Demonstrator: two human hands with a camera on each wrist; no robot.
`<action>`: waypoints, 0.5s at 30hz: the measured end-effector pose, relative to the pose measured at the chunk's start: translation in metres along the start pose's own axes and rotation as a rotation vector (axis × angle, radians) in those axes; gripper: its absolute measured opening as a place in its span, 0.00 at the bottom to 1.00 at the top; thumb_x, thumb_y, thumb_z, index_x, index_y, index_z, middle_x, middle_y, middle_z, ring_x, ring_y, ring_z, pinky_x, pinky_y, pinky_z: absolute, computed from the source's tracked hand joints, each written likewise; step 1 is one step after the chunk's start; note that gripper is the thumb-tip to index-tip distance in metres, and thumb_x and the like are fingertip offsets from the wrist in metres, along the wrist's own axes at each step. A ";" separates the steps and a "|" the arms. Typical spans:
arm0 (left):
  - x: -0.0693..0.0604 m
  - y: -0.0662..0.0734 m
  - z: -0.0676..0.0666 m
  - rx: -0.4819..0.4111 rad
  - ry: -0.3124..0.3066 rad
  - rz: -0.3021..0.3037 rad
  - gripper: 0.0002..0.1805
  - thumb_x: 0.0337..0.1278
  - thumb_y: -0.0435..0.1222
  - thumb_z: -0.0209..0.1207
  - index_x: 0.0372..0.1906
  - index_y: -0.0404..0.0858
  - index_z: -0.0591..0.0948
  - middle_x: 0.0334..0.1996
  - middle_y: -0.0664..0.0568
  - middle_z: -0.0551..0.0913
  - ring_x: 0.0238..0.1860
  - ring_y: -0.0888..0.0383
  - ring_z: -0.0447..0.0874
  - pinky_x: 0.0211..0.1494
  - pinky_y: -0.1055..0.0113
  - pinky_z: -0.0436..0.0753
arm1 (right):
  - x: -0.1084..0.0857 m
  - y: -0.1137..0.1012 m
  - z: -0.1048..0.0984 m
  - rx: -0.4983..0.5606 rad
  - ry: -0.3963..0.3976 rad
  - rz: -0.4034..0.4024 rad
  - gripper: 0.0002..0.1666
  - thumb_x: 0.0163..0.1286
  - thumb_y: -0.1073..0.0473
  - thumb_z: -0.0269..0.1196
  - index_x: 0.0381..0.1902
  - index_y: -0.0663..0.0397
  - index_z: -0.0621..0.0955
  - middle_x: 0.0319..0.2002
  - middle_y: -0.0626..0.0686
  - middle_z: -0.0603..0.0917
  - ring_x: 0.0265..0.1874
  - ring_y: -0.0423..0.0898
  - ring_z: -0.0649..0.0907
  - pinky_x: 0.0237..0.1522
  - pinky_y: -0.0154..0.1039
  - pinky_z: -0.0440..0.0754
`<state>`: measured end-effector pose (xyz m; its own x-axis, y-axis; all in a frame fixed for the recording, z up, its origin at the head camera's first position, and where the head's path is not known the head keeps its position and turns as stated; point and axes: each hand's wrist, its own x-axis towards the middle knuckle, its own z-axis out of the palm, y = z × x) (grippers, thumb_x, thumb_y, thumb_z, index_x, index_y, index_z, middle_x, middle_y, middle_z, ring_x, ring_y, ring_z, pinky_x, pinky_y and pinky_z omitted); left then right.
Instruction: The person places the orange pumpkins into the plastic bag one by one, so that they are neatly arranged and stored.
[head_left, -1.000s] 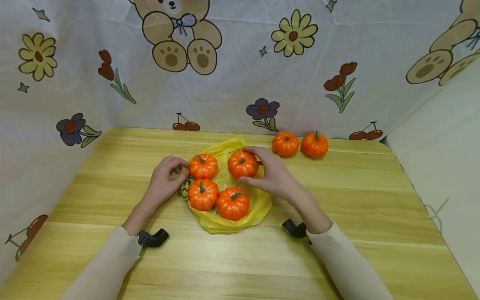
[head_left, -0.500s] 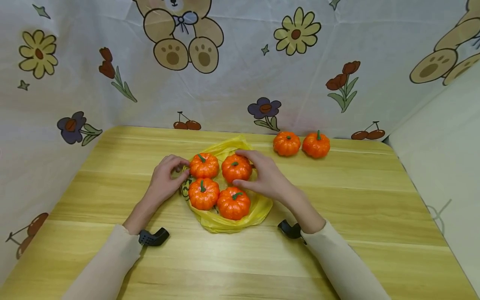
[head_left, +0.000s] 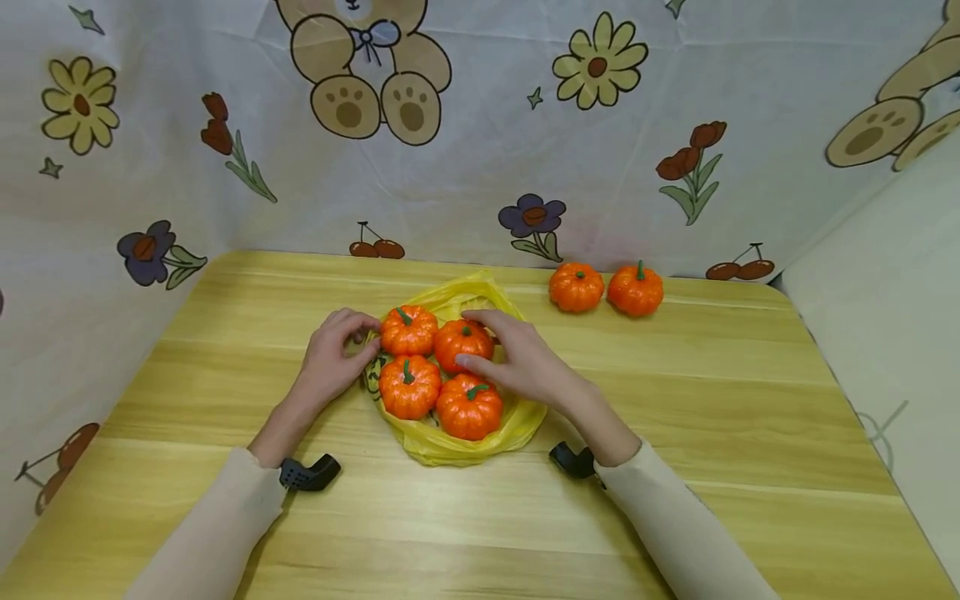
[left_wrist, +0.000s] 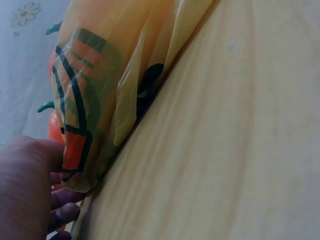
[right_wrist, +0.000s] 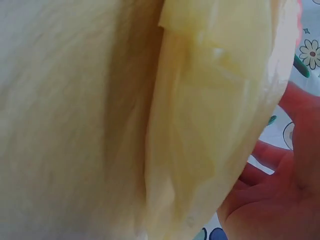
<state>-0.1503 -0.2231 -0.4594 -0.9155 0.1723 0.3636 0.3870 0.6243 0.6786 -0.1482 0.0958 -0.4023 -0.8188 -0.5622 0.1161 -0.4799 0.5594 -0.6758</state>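
Right fingers (head_left: 491,318) hold a pumpkin (head_left: 453,343) in the yellow bag (head_left: 519,427); left fingers (head_left: 358,324) pinch the bag's edge; printed cloth (head_left: 450,183) backs the tabletop (head_left: 420,533). The tabletop is wood-grained.

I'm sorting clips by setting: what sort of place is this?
Probably a makeshift indoor filming corner: a wood-grain table, a bear-and-flower-print cloth hung behind it, and a black wrist camera on each arm.
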 end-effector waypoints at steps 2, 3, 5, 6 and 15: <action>0.001 0.001 0.000 -0.001 0.000 0.003 0.08 0.63 0.28 0.68 0.45 0.37 0.87 0.39 0.46 0.82 0.39 0.52 0.72 0.46 0.61 0.68 | 0.000 0.001 0.000 0.011 0.005 0.007 0.35 0.78 0.43 0.63 0.75 0.55 0.73 0.70 0.51 0.78 0.68 0.51 0.78 0.70 0.52 0.77; 0.001 0.001 0.000 -0.002 0.000 0.003 0.08 0.63 0.28 0.68 0.45 0.37 0.87 0.38 0.46 0.82 0.39 0.52 0.72 0.46 0.62 0.68 | 0.000 0.001 0.001 0.014 0.007 0.008 0.34 0.79 0.43 0.62 0.75 0.55 0.73 0.70 0.51 0.78 0.69 0.51 0.78 0.70 0.52 0.77; 0.001 0.001 0.000 -0.002 0.000 0.001 0.08 0.63 0.28 0.68 0.46 0.37 0.87 0.39 0.46 0.82 0.39 0.52 0.72 0.46 0.62 0.68 | 0.000 0.002 0.001 0.016 0.010 0.004 0.32 0.81 0.44 0.60 0.74 0.54 0.74 0.70 0.51 0.78 0.70 0.51 0.77 0.70 0.51 0.76; 0.001 0.001 0.000 -0.002 0.000 0.000 0.08 0.63 0.28 0.68 0.46 0.37 0.87 0.38 0.46 0.82 0.39 0.52 0.72 0.46 0.62 0.68 | 0.000 0.002 0.001 0.016 0.011 -0.001 0.32 0.81 0.44 0.60 0.74 0.54 0.74 0.70 0.51 0.79 0.70 0.51 0.78 0.70 0.51 0.77; 0.001 0.000 0.001 0.005 -0.001 -0.008 0.08 0.63 0.28 0.67 0.46 0.37 0.87 0.39 0.46 0.82 0.39 0.53 0.72 0.46 0.62 0.68 | 0.001 0.003 0.003 0.002 0.026 -0.076 0.32 0.73 0.50 0.69 0.70 0.53 0.77 0.67 0.51 0.80 0.66 0.50 0.79 0.67 0.50 0.79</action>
<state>-0.1516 -0.2223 -0.4591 -0.9186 0.1683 0.3576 0.3793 0.6297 0.6780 -0.1497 0.0946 -0.4059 -0.7880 -0.5870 0.1856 -0.5401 0.5144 -0.6661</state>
